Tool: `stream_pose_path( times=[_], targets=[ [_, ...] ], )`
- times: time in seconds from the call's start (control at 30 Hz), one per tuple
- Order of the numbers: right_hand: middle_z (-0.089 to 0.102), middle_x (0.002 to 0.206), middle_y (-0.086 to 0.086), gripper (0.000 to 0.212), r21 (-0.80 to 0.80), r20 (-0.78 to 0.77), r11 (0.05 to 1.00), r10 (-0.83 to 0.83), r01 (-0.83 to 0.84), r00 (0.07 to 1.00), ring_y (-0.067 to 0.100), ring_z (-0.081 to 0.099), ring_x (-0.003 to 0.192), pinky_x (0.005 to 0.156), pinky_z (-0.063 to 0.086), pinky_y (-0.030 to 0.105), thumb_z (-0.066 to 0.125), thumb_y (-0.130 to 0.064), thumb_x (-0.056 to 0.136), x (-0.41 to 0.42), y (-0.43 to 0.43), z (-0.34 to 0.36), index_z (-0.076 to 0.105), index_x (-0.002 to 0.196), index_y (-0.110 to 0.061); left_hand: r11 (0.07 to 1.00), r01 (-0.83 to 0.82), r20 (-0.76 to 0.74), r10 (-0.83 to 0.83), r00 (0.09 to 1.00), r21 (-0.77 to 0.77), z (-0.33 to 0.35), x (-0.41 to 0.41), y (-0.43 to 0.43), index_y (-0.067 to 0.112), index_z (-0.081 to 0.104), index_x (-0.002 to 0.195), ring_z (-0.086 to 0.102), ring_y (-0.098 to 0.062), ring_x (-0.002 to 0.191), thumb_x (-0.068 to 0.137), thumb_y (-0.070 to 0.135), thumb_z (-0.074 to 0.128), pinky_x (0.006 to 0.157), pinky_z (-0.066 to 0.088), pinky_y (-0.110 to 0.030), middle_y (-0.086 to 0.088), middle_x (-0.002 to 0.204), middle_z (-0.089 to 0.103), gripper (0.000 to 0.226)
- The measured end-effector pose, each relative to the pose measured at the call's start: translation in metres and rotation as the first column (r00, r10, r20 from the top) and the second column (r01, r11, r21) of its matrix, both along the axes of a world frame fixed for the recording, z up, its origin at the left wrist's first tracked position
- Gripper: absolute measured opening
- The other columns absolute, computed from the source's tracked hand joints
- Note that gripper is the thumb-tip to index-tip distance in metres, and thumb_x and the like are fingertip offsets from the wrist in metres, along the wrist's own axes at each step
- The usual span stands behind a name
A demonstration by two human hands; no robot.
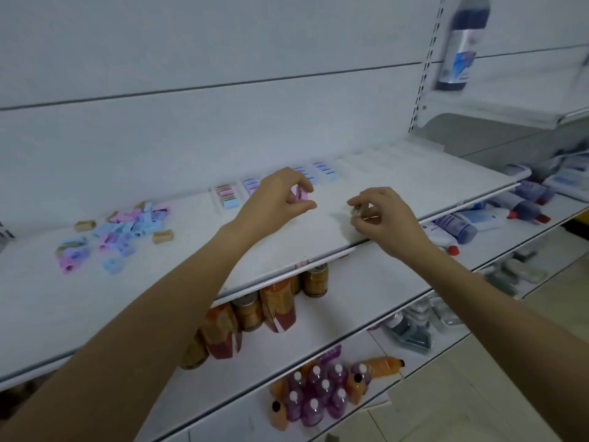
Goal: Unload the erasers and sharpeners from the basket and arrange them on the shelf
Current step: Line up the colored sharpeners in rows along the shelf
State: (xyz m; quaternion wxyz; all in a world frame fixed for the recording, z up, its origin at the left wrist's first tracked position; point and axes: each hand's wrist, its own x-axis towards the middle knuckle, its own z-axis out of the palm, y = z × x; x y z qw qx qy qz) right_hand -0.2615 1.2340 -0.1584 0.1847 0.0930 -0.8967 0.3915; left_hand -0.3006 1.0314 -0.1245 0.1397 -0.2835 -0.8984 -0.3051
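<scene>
Your left hand (277,199) pinches pink piece (301,194); right hand (389,218) pinches clear item (360,213). Erasers (228,194) rowed far; sharpeners (118,231) heaped left, unsorted. Roughly midway, I judge.

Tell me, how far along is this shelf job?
Looks done: a row of eraser packs lines the back of the shelf. In hand: the left hand pinches a pink piece; the right hand pinches a small thing, too blurred to name. Left: the loose sharpeners lie jumbled at the shelf's left, not yet arranged. The basket is out of view, so what remains inside is unknown.
</scene>
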Motion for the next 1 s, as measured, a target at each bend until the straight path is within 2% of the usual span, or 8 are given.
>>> stream_pose_path(
  times=[0.1, 0.2, 0.3, 0.4, 0.47, 0.7, 0.9, 1.0],
  targets=[
    [0.047, 0.109, 0.001, 0.031, -0.062, 0.006, 0.997, 0.044, -0.044, 0.999, 0.018, 0.064, 0.085, 0.086, 0.045, 0.016, 0.055, 0.005, 0.082, -0.006, -0.006, 0.001, 0.062, 0.11, -0.007, 1.0, -0.003, 0.012, 0.003, 1.0, 0.031, -0.003, -0.015, -0.004, 0.01, 0.062, 0.105, 0.057, -0.006, 0.071, 0.083, 0.007, 0.065, 0.074, 0.043, -0.009, 0.001, 0.1, 0.053, 0.023],
    [0.053, 0.102, 0.001, 0.022, -0.102, -0.009, 0.993, 0.061, -0.061, 0.998, 0.018, 0.068, 0.081, 0.081, 0.048, 0.021, 0.056, 0.0, 0.087, -0.013, -0.013, 0.001, 0.062, 0.106, -0.01, 1.0, -0.019, 0.005, 0.018, 1.0, 0.022, -0.008, -0.028, -0.012, 0.007, 0.062, 0.106, 0.056, -0.008, 0.071, 0.085, 0.005, 0.062, 0.074, 0.041, -0.008, -0.003, 0.102, 0.055, 0.021],
    [0.058, 0.098, -0.002, 0.016, -0.097, 0.002, 0.993, 0.068, -0.068, 0.998, 0.016, 0.066, 0.076, 0.076, 0.047, 0.019, 0.062, -0.009, 0.086, -0.022, -0.02, 0.001, 0.06, 0.098, -0.02, 0.998, -0.026, 0.034, 0.024, 0.999, 0.061, -0.012, -0.033, -0.017, 0.011, 0.059, 0.104, 0.059, -0.015, 0.076, 0.083, 0.011, 0.066, 0.08, 0.046, -0.023, -0.001, 0.102, 0.059, 0.022],
    [0.058, 0.094, -0.004, 0.015, -0.005, -0.019, 0.996, 0.091, -0.091, 0.996, 0.004, 0.058, 0.073, 0.072, 0.045, 0.009, 0.066, -0.01, 0.083, -0.037, -0.027, 0.004, 0.065, 0.098, -0.013, 0.991, -0.054, 0.087, 0.044, 0.995, 0.121, -0.016, -0.035, -0.027, 0.018, 0.051, 0.095, 0.06, -0.01, 0.07, 0.08, 0.011, 0.07, 0.069, 0.044, -0.011, 0.011, 0.088, 0.054, 0.025],
    [0.057, 0.093, -0.004, 0.016, 0.032, -0.036, 0.991, 0.129, -0.128, 0.991, 0.002, 0.056, 0.074, 0.07, 0.043, 0.006, 0.066, -0.007, 0.082, -0.046, -0.033, 0.007, 0.065, 0.097, -0.01, 0.992, -0.069, 0.087, 0.06, 0.994, 0.105, -0.017, -0.036, -0.036, 0.019, 0.05, 0.093, 0.058, -0.004, 0.07, 0.078, 0.01, 0.071, 0.069, 0.042, -0.012, 0.013, 0.084, 0.052, 0.027],
    [0.05, 0.093, 0.0, 0.018, 0.134, -0.14, 0.944, 0.319, -0.302, 0.937, -0.006, 0.053, 0.073, 0.073, 0.042, 0.005, 0.067, -0.003, 0.079, -0.093, -0.062, 0.008, 0.067, 0.097, -0.007, 0.961, -0.257, -0.052, 0.263, 0.964, 0.102, -0.018, -0.039, -0.071, 0.005, 0.061, 0.107, 0.054, -0.01, 0.083, 0.08, 0.005, 0.067, 0.08, 0.044, -0.019, -0.003, 0.1, 0.053, 0.028],
    [0.053, 0.091, 0.004, 0.019, 0.172, -0.213, 0.886, 0.46, -0.43, 0.862, 0.003, 0.052, 0.072, 0.075, 0.038, 0.005, 0.064, -0.001, 0.08, -0.127, -0.097, 0.011, 0.067, 0.099, -0.004, 0.898, -0.396, -0.121, 0.422, 0.898, 0.191, -0.027, -0.033, -0.084, 0.002, 0.063, 0.104, 0.056, -0.013, 0.079, 0.081, 0.002, 0.065, 0.079, 0.049, -0.026, -0.011, 0.1, 0.058, 0.023],
    [0.056, 0.094, 0.003, 0.018, 0.193, -0.251, 0.887, 0.457, -0.418, 0.853, 0.006, 0.054, 0.082, 0.075, 0.039, 0.011, 0.062, -0.006, 0.083, -0.132, -0.107, 0.0, 0.065, 0.101, -0.006, 0.861, -0.455, -0.104, 0.486, 0.868, 0.227, -0.037, -0.025, -0.083, 0.014, 0.063, 0.1, 0.059, -0.013, 0.077, 0.083, 0.014, 0.066, 0.073, 0.044, -0.021, 0.0, 0.097, 0.06, 0.017]
  ],
)
